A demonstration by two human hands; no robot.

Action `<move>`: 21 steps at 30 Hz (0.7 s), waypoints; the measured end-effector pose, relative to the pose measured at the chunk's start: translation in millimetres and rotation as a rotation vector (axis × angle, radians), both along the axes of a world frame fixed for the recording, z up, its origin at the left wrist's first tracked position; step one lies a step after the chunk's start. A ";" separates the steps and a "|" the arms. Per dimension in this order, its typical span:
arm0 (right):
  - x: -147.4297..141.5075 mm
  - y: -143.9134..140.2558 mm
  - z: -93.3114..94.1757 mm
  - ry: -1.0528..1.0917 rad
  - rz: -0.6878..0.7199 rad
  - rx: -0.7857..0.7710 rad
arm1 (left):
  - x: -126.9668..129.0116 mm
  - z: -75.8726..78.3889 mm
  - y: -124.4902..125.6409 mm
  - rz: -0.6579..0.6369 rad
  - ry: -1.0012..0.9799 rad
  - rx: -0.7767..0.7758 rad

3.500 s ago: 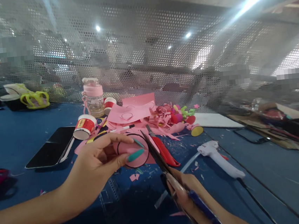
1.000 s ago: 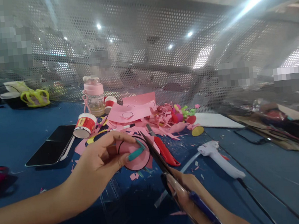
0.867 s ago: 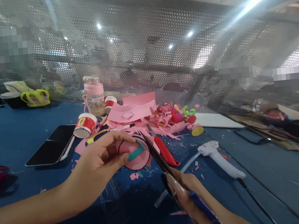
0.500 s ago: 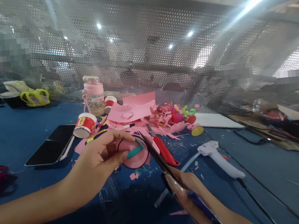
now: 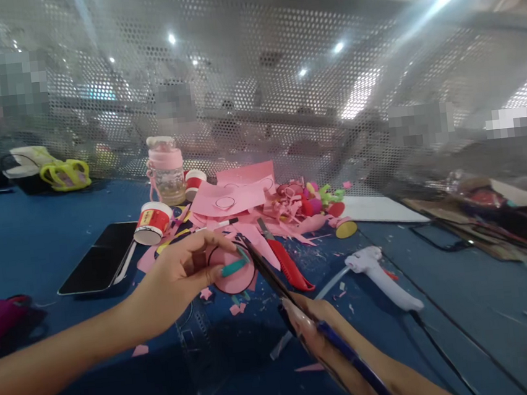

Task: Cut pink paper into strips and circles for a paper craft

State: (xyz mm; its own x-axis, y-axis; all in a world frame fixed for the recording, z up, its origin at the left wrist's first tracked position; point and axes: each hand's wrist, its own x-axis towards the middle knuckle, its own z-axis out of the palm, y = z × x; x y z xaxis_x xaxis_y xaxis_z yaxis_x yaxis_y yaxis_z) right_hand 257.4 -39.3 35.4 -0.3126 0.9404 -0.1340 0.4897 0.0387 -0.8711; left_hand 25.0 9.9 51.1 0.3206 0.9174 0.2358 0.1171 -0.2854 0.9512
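My left hand [image 5: 178, 274] pinches a round pink paper piece [image 5: 237, 282] with a dark drawn outline; a teal strip [image 5: 233, 267], perhaps a long fingernail, crosses its face by the thumb. In my right hand [image 5: 317, 326] is a pair of scissors [image 5: 271, 272] with dark blades and a blue handle. The blades lie along the right edge of the paper circle. Behind them rest a red utility knife [image 5: 289, 263] and pink paper sheets [image 5: 230, 194] with circles drawn on them. Small pink scraps [image 5: 237, 309] lie below the circle.
Paper cups [image 5: 153, 223], a bottle [image 5: 166, 172] and a phone [image 5: 95, 263] are at left. A white glue gun [image 5: 386, 279] with a cord lies right. Coloured cutouts [image 5: 315, 205] are piled near the perforated metal screen [image 5: 234, 88]. Far left is a magenta object [image 5: 0, 319].
Both hands, the paper circle and the scissors have shifted slightly left. The view has turned a little, bringing more of the magenta object into sight. Both grips look the same.
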 end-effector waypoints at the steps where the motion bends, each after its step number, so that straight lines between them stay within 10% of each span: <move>1: 0.1 -0.4 1.5 -0.004 0.004 -0.044 | -0.5 0.8 0.7 -0.008 -0.004 -0.012; 21: -3.0 8.2 -1.8 0.021 0.047 -0.140 | -6.9 9.4 10.7 -0.066 -0.024 -0.114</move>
